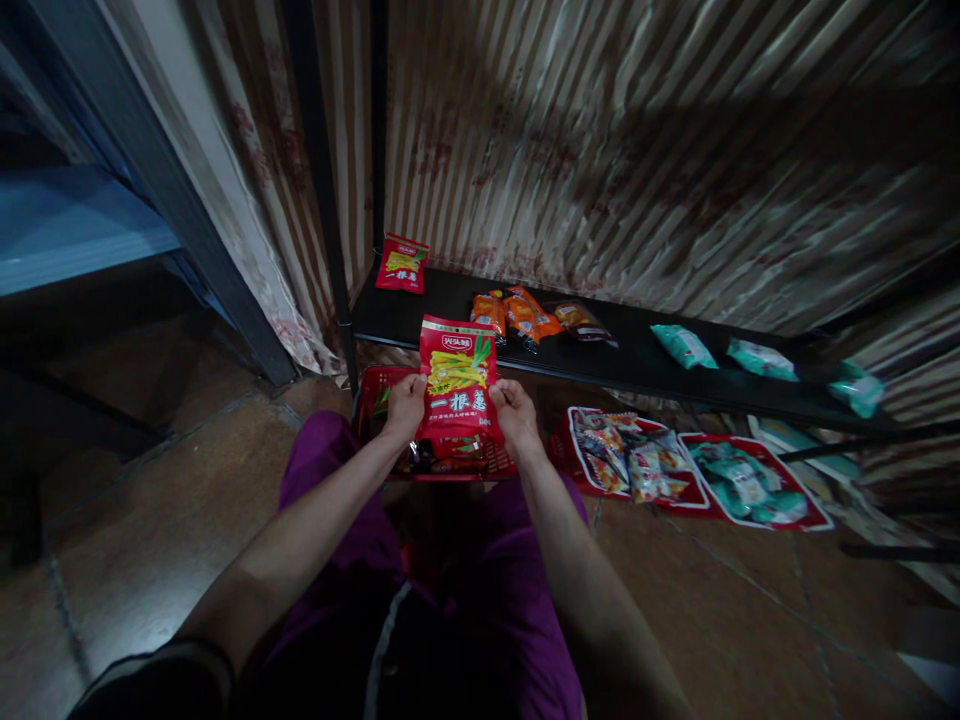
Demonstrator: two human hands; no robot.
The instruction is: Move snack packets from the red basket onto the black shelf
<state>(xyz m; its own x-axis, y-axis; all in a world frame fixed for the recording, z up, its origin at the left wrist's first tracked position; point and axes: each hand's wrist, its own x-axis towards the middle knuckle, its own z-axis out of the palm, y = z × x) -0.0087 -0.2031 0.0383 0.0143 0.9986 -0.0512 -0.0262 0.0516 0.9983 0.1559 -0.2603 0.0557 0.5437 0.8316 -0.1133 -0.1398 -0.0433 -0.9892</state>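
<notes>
Between my two hands I hold a red snack bag [459, 385] upright, its printed front facing me. My left hand [406, 408] pinches its left edge, and my right hand [516, 412] pinches the right edge. Beneath the bag is a red plastic basket [504, 462] with packets inside, partly hidden by the bag and my hands. A matching red bag [402, 265] stands at the left end of the black shelf [450, 290] beyond.
Orange packets [523, 318], a brown packet [581, 322] and teal packets [683, 346] lie along the shelf. On the tiled floor to the right stand a basket of mixed packets [630, 455] and one of teal packets [746, 480]. Dark shelf posts [330, 200] rise at left before a striped curtain [600, 150].
</notes>
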